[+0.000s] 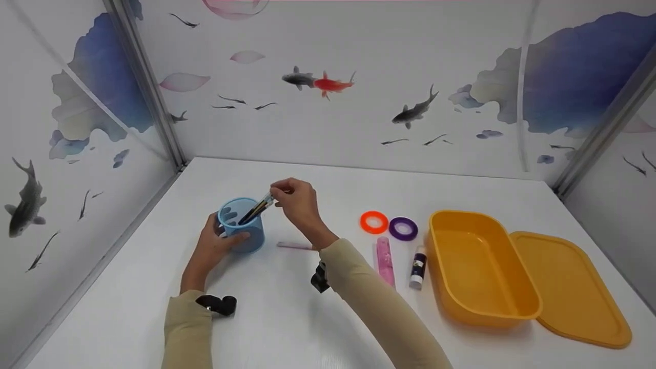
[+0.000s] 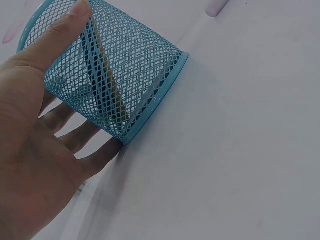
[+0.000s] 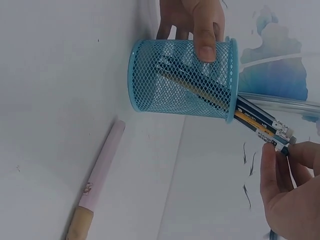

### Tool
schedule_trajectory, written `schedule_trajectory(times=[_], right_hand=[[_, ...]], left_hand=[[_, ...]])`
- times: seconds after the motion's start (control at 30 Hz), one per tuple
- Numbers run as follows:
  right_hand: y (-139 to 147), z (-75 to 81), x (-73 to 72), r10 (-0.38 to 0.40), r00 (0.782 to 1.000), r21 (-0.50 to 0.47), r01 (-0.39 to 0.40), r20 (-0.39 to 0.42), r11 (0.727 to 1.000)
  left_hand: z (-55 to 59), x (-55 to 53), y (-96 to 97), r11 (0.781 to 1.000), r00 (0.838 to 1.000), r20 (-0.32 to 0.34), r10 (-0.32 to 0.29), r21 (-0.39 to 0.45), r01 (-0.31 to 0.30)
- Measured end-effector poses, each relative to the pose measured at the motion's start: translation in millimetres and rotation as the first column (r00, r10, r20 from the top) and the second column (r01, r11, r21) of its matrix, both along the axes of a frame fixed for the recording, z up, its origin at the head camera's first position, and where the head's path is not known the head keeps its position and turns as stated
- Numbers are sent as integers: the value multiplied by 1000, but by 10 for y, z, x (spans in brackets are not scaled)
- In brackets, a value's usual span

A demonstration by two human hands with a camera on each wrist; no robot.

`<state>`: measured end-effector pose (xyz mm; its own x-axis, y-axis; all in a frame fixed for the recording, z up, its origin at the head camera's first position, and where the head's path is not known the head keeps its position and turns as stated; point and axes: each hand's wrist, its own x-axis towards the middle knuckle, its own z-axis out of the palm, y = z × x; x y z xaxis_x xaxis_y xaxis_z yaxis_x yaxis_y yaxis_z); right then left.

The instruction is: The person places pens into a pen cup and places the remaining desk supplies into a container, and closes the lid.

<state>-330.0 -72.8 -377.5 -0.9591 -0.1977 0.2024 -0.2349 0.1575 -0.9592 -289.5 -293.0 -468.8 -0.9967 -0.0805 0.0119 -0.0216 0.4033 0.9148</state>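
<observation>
My left hand (image 1: 211, 245) grips a light blue mesh pen holder (image 1: 249, 238) standing upright at the left of the table, thumb on the near side and fingers round the far side. Several pencils (image 3: 257, 120) lean inside the holder, their upper ends sticking out past the rim. These ends are pinched between the thumb and fingers of my right hand (image 1: 298, 201), just above and to the right of the rim. Through the mesh, the lower parts of the pencils (image 2: 107, 75) show, slanting down to the base.
A slim pale pink stick (image 3: 102, 167) with a tan end lies right of the holder. Further right are an orange ring (image 1: 363, 222), a purple ring (image 1: 392, 228), a pink tube (image 1: 384, 256), a glue stick (image 1: 418, 269), a yellow bin (image 1: 435, 266) and its lid (image 1: 574, 287). Printed walls enclose the table.
</observation>
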Motion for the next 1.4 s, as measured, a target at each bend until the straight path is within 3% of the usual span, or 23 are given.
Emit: schedule_trajectory(times=[0.27,0.53,0.73,0.9,1.13,1.4], right_hand=[[10,-4,-7,35,996,-80,-29,78,996],[81,27,24,66,994,-102,-58,82,993],[227,121,87,86,991,-77,-78,104,994],[400,125,162,113,992,-18,-112,62,993],[647,-63,238,106,994,46,-104,-25,993],[829,-344,223,83,997,71,-82,-12,994]], left_hand=[[9,8,-1,1000,1000,7,4,11,-4],[2,4,3,1000,1000,10,1,4,-1],[-1,-2,-8,1000,1000,-10,-1,-1,1],[-3,0,-21,1000,1000,2,-1,-9,1],[-21,10,-34,1000,1000,7,-4,1,4],[-11,1,-23,1000,1000,6,-9,2,9]])
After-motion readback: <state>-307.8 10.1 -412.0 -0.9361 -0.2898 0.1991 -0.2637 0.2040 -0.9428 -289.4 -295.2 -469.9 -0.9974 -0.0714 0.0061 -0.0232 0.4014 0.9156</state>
